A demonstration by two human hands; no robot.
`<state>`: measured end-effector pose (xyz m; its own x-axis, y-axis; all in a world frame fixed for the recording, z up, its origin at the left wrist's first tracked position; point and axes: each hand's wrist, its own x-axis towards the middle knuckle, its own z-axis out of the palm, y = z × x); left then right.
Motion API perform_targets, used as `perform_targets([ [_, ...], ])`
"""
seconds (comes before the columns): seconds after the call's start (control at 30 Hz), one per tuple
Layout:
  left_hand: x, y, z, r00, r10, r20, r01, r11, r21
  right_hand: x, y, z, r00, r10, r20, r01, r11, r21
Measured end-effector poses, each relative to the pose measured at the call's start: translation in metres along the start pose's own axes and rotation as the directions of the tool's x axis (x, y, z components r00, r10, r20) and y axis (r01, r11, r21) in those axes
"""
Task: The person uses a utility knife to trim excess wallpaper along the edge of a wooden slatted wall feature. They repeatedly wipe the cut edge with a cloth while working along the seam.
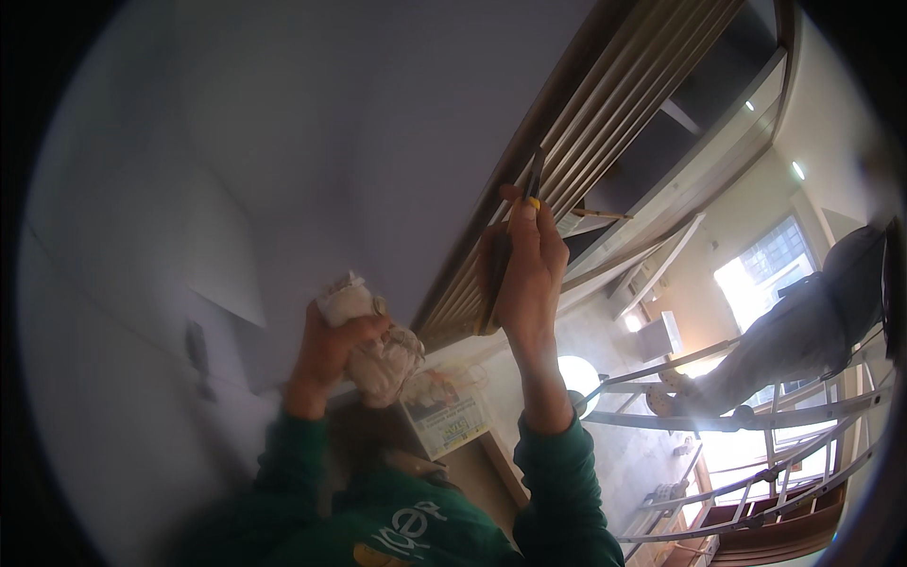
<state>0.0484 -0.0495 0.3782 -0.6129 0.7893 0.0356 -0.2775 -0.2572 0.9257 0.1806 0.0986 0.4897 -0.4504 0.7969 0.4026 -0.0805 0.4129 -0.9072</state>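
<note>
My left hand is closed round a crumpled white cloth below the wall panels. My right hand is raised beside the long slatted wooden trim, gripping a slim dark tool with a yellow part, its tip against or very near the trim's dark edge. A brownish flat object shows behind that hand; I cannot tell whether I hold it too. The plain grey surface spreads left of the trim.
Another person's legs in grey trousers are at the right on metal ladder-like scaffolding. Below my hands are a printed paper and a brown board. A bright window, a round white light and pale walls lie beyond.
</note>
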Motion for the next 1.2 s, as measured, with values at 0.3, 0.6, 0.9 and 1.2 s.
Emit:
perform_targets([
  [0.3,0.000,-0.003,0.000,1.000,-0.015,0.007,0.015,1.000,-0.016,0.014,0.001,0.003,1.000,0.014,-0.016,-0.014,1.000,0.018],
  [0.6,0.000,0.000,-0.006,1.000,-0.007,-0.022,0.007,1.000,0.009,0.014,0.002,0.006,0.999,0.017,-0.029,-0.020,0.995,-0.100],
  [0.9,0.003,0.000,-0.012,0.997,0.075,-0.002,-0.075,0.994,0.086,-0.008,0.038,0.013,0.992,0.120,-0.028,-0.123,0.986,-0.113],
  [1.2,0.003,0.009,-0.007,0.998,0.058,-0.018,-0.056,0.996,0.071,-0.043,0.077,0.017,0.973,0.230,-0.007,-0.230,0.972,-0.054],
])
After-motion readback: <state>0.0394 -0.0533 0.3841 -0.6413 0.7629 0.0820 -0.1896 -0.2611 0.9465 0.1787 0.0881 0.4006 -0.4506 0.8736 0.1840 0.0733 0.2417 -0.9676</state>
